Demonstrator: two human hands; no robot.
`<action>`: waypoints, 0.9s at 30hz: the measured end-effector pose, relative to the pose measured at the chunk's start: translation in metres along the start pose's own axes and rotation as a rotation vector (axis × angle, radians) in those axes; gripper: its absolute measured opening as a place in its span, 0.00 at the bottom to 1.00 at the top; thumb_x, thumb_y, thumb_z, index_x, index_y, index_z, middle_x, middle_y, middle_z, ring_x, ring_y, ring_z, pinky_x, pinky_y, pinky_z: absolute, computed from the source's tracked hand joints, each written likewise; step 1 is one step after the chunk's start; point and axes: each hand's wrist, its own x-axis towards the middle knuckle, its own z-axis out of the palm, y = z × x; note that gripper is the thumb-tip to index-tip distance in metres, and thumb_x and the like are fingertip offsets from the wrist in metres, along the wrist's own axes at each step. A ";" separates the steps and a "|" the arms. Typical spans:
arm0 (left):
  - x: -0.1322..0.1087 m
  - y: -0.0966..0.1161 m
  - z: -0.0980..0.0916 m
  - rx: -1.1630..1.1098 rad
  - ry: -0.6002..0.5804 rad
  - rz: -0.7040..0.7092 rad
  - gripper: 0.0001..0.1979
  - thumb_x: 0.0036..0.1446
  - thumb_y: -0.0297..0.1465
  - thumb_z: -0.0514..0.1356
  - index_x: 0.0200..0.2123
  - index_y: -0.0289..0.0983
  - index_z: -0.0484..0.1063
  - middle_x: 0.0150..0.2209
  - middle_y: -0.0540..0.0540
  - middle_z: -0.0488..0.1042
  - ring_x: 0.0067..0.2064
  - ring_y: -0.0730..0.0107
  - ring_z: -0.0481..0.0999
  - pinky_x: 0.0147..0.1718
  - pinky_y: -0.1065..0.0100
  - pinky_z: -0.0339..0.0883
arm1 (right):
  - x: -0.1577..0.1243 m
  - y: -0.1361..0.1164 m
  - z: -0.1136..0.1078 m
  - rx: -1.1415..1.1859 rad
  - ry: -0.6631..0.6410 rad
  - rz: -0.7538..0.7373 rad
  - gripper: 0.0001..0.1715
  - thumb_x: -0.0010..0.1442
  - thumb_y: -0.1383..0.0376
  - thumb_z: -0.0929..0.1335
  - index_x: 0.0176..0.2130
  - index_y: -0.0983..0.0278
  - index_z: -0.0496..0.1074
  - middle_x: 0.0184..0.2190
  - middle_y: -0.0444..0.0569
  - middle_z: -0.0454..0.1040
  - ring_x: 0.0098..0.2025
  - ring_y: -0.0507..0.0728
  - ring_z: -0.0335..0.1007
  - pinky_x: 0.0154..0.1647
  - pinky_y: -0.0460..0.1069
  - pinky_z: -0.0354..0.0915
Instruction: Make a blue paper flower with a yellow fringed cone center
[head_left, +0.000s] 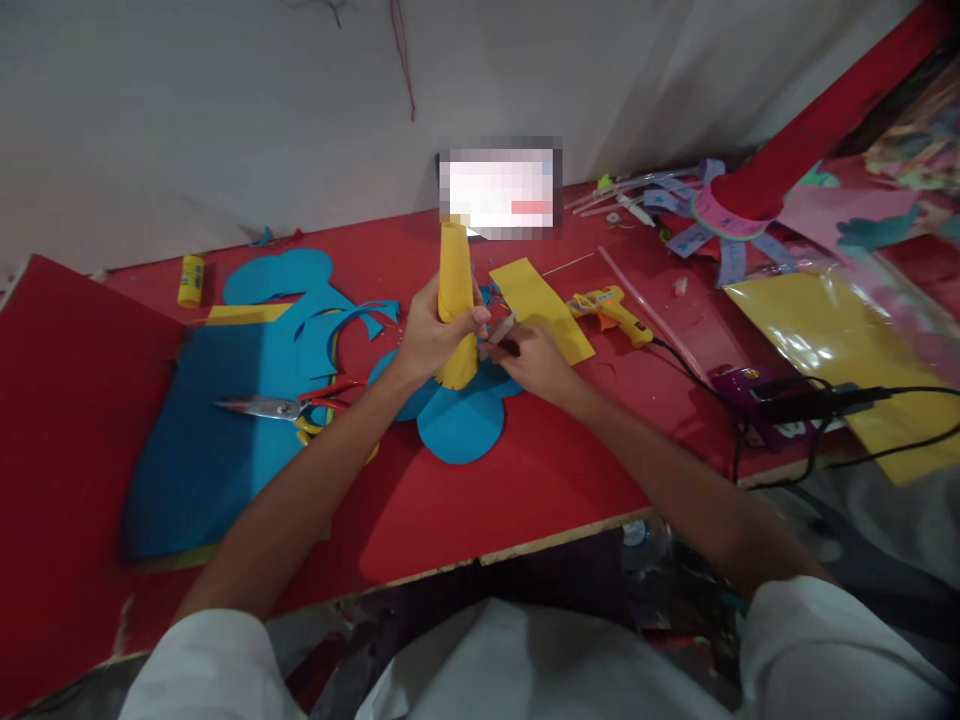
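My left hand (pixel 429 335) is wrapped round a rolled yellow paper tube (pixel 454 270), which stands nearly upright with its lower end flared and notched. Close beside it, my right hand (pixel 531 358) pinches a small pale flat piece (pixel 501 328) whose kind I cannot make out. Under both hands lies a blue paper flower shape (pixel 460 428) with rounded petals, partly hidden by the tube and fingers. A yellow paper strip (pixel 551 315) rests just beyond my right hand.
Scissors (pixel 262 407) lie on blue sheets (pixel 187 450) at left, near blue offcuts (pixel 311 310) and a glue stick (pixel 191 281). A yellow glue gun (pixel 619 312) trails a black cable on the right. A blurred screen (pixel 499 190) leans at the wall.
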 end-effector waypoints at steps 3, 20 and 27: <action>0.000 -0.001 0.000 0.010 -0.006 0.006 0.32 0.49 0.58 0.77 0.37 0.41 0.69 0.27 0.52 0.74 0.25 0.71 0.77 0.25 0.68 0.72 | 0.001 0.003 0.001 -0.003 0.015 0.013 0.22 0.71 0.47 0.69 0.34 0.59 0.78 0.31 0.50 0.82 0.34 0.60 0.77 0.38 0.54 0.67; -0.003 0.011 -0.002 0.181 0.039 -0.101 0.22 0.51 0.47 0.79 0.38 0.38 0.77 0.33 0.48 0.76 0.32 0.69 0.74 0.28 0.68 0.69 | 0.001 0.001 -0.026 0.191 0.476 0.108 0.23 0.70 0.42 0.70 0.39 0.58 0.73 0.29 0.47 0.76 0.29 0.55 0.72 0.32 0.52 0.69; -0.002 0.024 -0.002 0.085 -0.069 0.016 0.27 0.51 0.52 0.78 0.42 0.40 0.76 0.36 0.47 0.77 0.37 0.67 0.76 0.35 0.65 0.73 | -0.001 -0.007 -0.022 0.232 0.411 0.088 0.28 0.70 0.39 0.69 0.37 0.60 0.76 0.21 0.41 0.68 0.24 0.52 0.66 0.28 0.50 0.64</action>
